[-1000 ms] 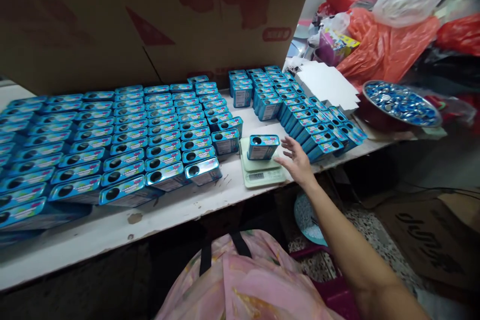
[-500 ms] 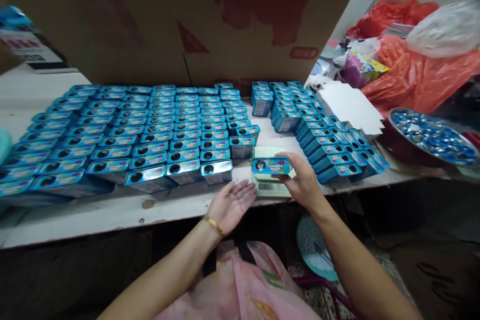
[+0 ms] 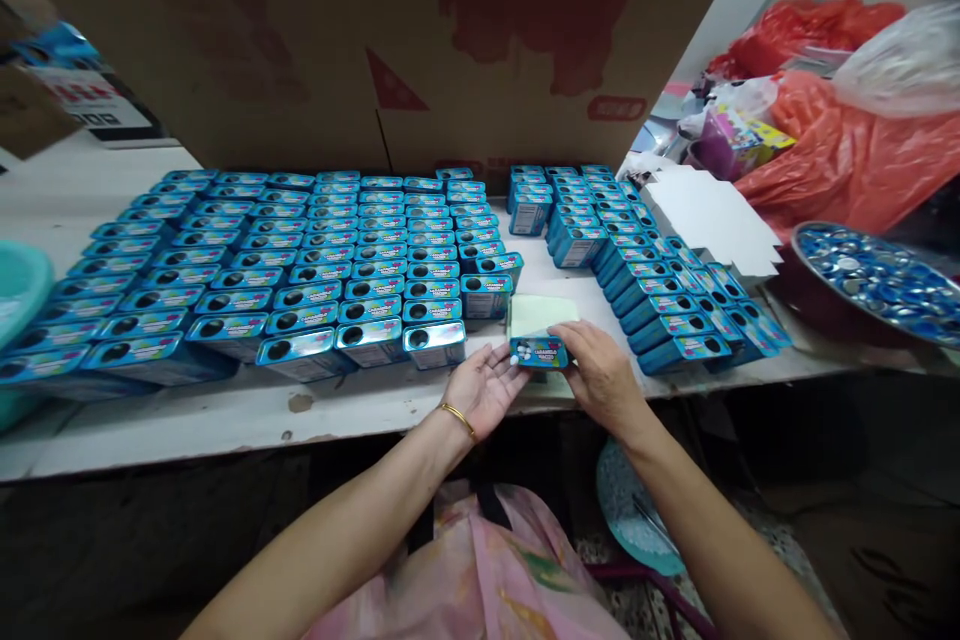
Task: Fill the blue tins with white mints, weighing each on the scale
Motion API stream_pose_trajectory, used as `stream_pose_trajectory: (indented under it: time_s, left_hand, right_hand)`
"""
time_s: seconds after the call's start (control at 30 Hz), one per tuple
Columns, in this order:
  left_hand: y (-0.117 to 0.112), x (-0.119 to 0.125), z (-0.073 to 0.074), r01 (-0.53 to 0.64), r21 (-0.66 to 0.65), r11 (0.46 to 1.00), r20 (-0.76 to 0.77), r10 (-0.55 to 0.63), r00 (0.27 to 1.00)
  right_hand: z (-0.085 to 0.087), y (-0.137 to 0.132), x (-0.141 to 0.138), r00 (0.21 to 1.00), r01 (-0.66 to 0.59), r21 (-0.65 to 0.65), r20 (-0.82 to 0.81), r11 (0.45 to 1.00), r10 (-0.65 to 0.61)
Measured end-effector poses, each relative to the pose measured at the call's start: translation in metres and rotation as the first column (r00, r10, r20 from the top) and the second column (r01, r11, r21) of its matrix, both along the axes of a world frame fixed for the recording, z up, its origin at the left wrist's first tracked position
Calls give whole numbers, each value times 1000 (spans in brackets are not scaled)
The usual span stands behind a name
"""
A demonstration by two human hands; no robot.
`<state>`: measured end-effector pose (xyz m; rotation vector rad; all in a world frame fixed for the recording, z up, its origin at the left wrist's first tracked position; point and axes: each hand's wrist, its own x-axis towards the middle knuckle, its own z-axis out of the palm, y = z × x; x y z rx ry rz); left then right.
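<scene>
My right hand grips the right end of a blue candy tin lettered "Caramelo Macizo"; white pieces show in the round hole at its left. Palm up, my left hand lies open with fingers stretched toward the tin's lower left edge; whether the fingertips touch it I cannot tell. Under the tin is a pale green scale, its display mostly covered. Rows of upright blue tins with dark round holes stand to the left. More blue tins stand in a group on the right.
A large cardboard box walls off the back of the white table. At right sit a bowl of blue-and-silver round lids, white cartons and red plastic bags. Teal basins stand at far left and below the table.
The tin in my right hand has come down and slightly nearer to me. My left hand has moved right, its fingers now close by the tin.
</scene>
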<state>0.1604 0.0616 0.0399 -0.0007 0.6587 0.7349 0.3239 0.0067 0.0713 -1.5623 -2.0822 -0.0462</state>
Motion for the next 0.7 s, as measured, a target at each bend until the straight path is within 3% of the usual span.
stream_pose_trajectory:
  time_s: [0.3, 0.47, 0.57, 0.7]
  left_hand:
    - [0, 3, 1, -32, -9, 999, -17, 32, 999]
    - [0, 1, 1, -26, -24, 999, -20, 26, 999]
    - [-1, -6, 0, -7, -14, 1000, -25, 7, 1000]
    - [-5, -19, -2, 30, -2, 1000, -76, -30, 997]
  right_hand:
    - [0, -4, 0, 1000, 1, -1, 1, 1000, -1]
    - [-9, -4, 8, 982, 38, -2, -185, 999, -38]
    - [-16, 1, 14, 917, 88, -55, -386, 995, -103]
    - [-35, 16, 23, 745, 138, -100, -646, 985, -170]
